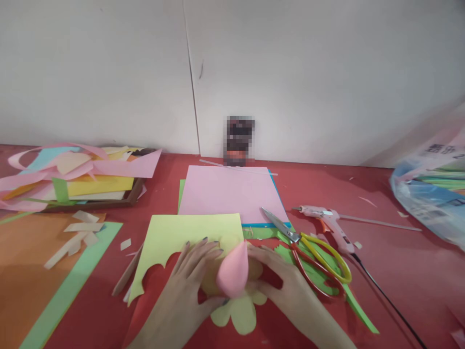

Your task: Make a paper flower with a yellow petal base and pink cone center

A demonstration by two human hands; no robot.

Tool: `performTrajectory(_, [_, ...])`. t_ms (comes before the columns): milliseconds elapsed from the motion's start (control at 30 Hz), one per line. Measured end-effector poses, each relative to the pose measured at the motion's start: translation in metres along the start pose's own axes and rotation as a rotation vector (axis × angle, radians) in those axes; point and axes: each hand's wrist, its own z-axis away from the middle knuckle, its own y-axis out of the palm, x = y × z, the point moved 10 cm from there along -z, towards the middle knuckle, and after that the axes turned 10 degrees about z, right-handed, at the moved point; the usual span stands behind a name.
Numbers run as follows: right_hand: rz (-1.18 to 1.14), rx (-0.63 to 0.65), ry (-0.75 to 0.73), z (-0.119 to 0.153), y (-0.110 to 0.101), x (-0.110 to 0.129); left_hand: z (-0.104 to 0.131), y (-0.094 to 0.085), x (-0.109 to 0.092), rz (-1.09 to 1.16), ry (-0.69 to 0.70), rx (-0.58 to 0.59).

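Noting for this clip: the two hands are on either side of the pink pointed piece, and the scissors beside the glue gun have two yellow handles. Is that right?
Not quite: the head view shows the scissors with one yellow handle and one red, not two yellow. The left hand and right hand are indeed on either side of the pink pointed piece.

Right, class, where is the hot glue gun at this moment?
In the head view, the hot glue gun lies right of centre on the red table, just beyond the scissors, its nozzle pointing left.
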Motion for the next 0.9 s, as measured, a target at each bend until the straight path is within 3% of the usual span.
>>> performTrajectory(400, [-0.003,-0.122,-0.084,0.003,-0.015,0.014,0.0,-0.001,-0.004,0.053,-0.046,0.097])
performTrajectory(667, [0.018,0.009,0.021,0.007,-0.005,0.014,-0.001,-0.001,-0.007,0.025,0.04,0.083])
performTrajectory(900, [0.133,0.016,-0.041,0.004,0.001,0.014,0.001,-0.003,-0.014,-0.044,0.096,0.063])
